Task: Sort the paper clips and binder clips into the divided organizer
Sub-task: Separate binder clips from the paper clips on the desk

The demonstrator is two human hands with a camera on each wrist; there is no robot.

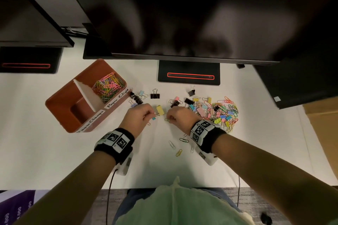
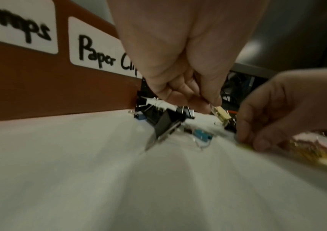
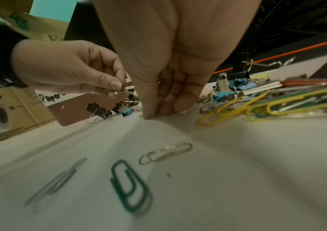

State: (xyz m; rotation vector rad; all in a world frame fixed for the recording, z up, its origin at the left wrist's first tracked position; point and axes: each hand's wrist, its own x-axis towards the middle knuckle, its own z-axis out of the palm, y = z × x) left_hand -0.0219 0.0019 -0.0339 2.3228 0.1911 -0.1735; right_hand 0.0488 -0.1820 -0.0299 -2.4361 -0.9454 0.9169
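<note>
The brown divided organizer (image 1: 60, 104) stands at the left, and its far compartment holds coloured paper clips (image 1: 108, 86). My left hand (image 1: 154, 113) pinches the wire handle of a yellow binder clip (image 1: 160, 110) just above the table; the left wrist view shows the same yellow binder clip (image 2: 222, 114). A small blue binder clip (image 1: 154, 118) lies under it. My right hand (image 1: 169, 119) has its fingertips (image 3: 148, 114) down on the table, pinching a yellow-green paper clip (image 1: 166, 120). A mixed pile of clips (image 1: 219, 111) lies to the right.
Black binder clips (image 1: 155, 96) lie beside the organizer's "Paper Clips" label (image 2: 103, 57). Loose paper clips (image 1: 183, 140) are scattered near my right wrist, including a green one (image 3: 131, 186). A monitor stand (image 1: 189, 75) sits behind, and a cardboard box (image 1: 323, 124) is at the right.
</note>
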